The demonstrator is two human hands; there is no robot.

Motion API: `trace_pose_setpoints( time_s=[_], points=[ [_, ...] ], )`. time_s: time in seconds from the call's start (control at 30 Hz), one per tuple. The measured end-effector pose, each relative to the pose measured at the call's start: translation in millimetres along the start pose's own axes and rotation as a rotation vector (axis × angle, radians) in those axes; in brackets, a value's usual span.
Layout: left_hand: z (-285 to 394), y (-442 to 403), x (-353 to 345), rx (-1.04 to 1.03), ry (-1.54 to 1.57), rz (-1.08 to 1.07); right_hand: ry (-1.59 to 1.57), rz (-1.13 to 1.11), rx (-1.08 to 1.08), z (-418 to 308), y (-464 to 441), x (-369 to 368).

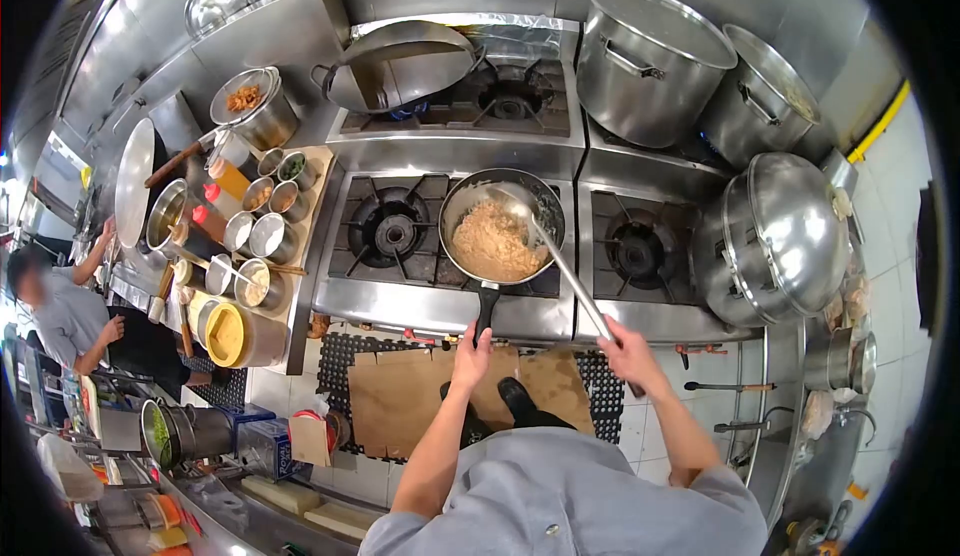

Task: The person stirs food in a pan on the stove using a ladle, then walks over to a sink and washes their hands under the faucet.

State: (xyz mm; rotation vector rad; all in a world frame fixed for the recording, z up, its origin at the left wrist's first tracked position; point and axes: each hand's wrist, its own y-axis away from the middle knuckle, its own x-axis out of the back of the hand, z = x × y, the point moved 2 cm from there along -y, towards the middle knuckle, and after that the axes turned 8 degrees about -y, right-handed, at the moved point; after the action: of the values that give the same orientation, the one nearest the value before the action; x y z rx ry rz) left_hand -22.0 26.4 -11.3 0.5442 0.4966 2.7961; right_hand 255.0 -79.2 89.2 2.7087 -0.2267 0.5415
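Observation:
A dark frying pan (452, 188) sits on a front burner of the stove, holding a pale orange-brown, lumpy food (490, 244). My left hand (472, 358) is closed round the pan's black handle (486, 308). Farther right, my right hand (630, 354) grips the long metal handle of a ladle (570, 274). The ladle's bowl rests in the pan, at the upper right part of the food.
Left of the stove, a board (318, 168) bears several metal cups, squeeze bottles and a yellow-topped tub (226, 336). A wok (405, 66) stands behind; tall pots (650, 76) and a domed steamer (790, 241) stand right. Another person (75, 316) is at far left.

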Motion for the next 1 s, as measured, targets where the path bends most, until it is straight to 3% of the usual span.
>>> trace_pose_setpoints(
  time_s=[0.07,0.2,0.27,0.3,0.4,0.5,0.67,0.77,0.87,0.93,1.0],
  points=[
    [1.9,-1.4,2.4,-0.006,0.0,0.006,0.131,0.085,0.222,11.0,-43.4,2.8],
    [17.3,5.1,7.8,0.003,-0.007,-0.025,0.269,0.072,0.287,-4.3,-72.9,4.6],
    [18.2,5.2,8.1,0.014,0.003,-0.025,0.283,-0.076,0.3,-19.8,-50.6,8.9],
    [14.9,3.3,8.2,0.025,-0.03,-0.027,0.322,-0.163,0.174,-45.7,-26.9,20.2],
    [13.3,0.9,9.0,0.039,-0.025,-0.026,0.328,-0.176,0.192,-48.6,13.9,39.7],
    [12.8,5.2,6.3,0.044,0.021,-0.039,0.119,-0.236,-0.254,-90.3,51.9,40.4],
    [16.0,4.3,6.7,0.035,0.08,-0.035,0.244,-0.202,-0.014,-50.9,21.8,21.1],
    [7.7,0.3,8.3,0.02,0.041,-0.048,0.268,0.035,0.246,-28.7,14.5,6.5],
    [2.8,0.1,3.3,0.022,0.048,-0.041,0.235,0.131,0.08,-14.5,10.5,-23.2],
    [11.4,3.5,6.7,0.047,0.021,-0.038,0.102,0.18,0.214,35.7,1.7,-52.5],
    [3.3,-1.2,3.9,0.048,0.043,-0.043,-0.191,0.018,-0.102,5.9,24.7,-60.1]
  ],
)
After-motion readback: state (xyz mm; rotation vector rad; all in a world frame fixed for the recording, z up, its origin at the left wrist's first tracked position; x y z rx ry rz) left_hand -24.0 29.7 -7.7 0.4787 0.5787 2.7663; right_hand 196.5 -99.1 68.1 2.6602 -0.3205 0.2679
